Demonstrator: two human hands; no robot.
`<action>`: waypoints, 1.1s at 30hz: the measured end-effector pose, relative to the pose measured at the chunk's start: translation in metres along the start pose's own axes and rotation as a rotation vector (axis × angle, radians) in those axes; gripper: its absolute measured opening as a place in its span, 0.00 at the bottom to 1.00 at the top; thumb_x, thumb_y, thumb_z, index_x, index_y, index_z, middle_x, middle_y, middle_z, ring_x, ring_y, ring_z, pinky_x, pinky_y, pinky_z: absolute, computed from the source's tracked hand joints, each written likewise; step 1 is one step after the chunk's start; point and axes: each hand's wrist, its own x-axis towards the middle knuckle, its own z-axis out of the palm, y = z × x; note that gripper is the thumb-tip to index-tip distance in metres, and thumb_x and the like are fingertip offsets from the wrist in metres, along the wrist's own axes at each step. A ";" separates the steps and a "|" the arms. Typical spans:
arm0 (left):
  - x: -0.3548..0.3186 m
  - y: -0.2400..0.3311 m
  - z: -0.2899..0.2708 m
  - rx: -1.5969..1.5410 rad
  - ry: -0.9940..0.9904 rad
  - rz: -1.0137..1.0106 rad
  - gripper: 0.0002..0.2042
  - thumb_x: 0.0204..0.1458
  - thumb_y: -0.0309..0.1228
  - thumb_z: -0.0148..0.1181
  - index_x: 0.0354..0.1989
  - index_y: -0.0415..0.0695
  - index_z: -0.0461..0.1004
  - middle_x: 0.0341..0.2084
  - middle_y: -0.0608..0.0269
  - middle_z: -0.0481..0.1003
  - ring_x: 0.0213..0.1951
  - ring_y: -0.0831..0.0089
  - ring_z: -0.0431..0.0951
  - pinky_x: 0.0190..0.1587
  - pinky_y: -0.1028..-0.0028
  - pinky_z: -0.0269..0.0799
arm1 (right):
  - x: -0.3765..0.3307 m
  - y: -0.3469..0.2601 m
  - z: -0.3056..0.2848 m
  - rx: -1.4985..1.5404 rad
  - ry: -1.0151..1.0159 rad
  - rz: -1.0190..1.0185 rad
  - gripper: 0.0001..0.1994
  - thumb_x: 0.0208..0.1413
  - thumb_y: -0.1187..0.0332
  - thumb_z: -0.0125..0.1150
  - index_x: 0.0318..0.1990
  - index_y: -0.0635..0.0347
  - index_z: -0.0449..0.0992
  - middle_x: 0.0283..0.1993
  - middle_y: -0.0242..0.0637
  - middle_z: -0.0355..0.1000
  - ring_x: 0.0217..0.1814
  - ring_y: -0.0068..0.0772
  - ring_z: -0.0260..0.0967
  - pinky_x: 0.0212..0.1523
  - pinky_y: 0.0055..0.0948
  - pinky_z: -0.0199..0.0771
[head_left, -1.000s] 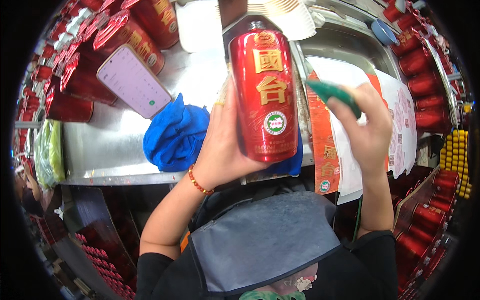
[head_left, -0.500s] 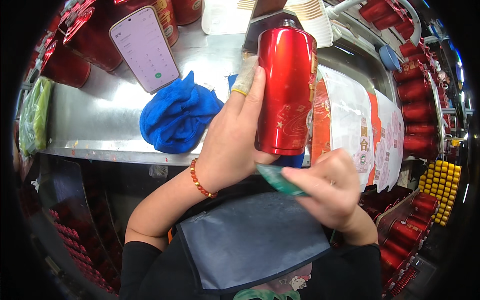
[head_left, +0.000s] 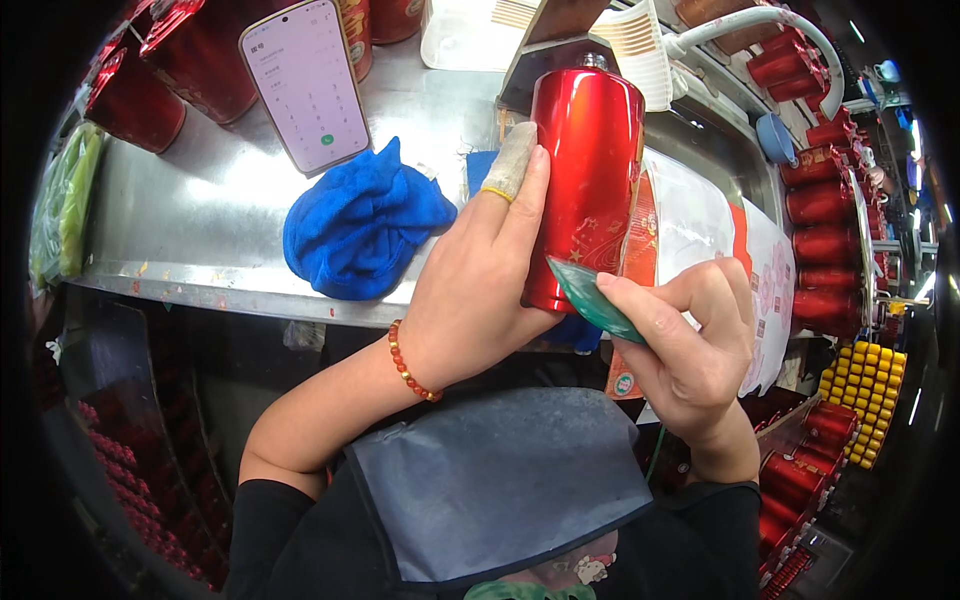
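Pinched in the right hand (head_left: 697,335), the green scraper (head_left: 600,305) has moved to the near end of the red bottle (head_left: 585,165), cradled over the bench (head_left: 225,240) by the left hand (head_left: 480,265), apparently working its surface.

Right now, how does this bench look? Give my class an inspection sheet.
Surface: metal bench, specks along its front edge
Things in hand: red bottle, neck pointing away; green tool
Clutter: crumpled blue cloth, phone with lit screen, printed sheets
Hands: left hand holds the red bottle; right hand pinches the green tool near the bottle's base, contact unclear
Cables: nothing seen
Surroundings: red containers on both sides, yellow pieces at right
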 end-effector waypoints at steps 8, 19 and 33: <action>-0.001 0.000 0.002 0.027 0.028 0.031 0.56 0.40 0.31 0.79 0.76 0.32 0.48 0.63 0.36 0.62 0.61 0.43 0.69 0.61 0.58 0.70 | 0.016 0.008 -0.005 -0.139 -0.005 -0.134 0.20 0.35 0.75 0.67 0.43 0.60 0.85 0.30 0.31 0.63 0.32 0.34 0.62 0.29 0.32 0.64; 0.000 -0.013 0.003 -0.008 0.051 0.117 0.58 0.40 0.29 0.78 0.77 0.32 0.42 0.62 0.30 0.64 0.57 0.37 0.73 0.54 0.57 0.77 | 0.016 0.009 -0.007 0.242 -0.146 -0.026 0.17 0.39 0.78 0.75 0.41 0.56 0.86 0.28 0.31 0.67 0.32 0.35 0.66 0.32 0.34 0.66; -0.002 -0.039 -0.005 0.043 -0.189 0.122 0.56 0.46 0.38 0.75 0.77 0.32 0.41 0.72 0.31 0.55 0.76 0.34 0.46 0.77 0.48 0.45 | 0.010 0.044 0.006 0.462 0.007 0.289 0.19 0.41 0.78 0.72 0.44 0.52 0.87 0.33 0.30 0.71 0.36 0.34 0.67 0.39 0.34 0.66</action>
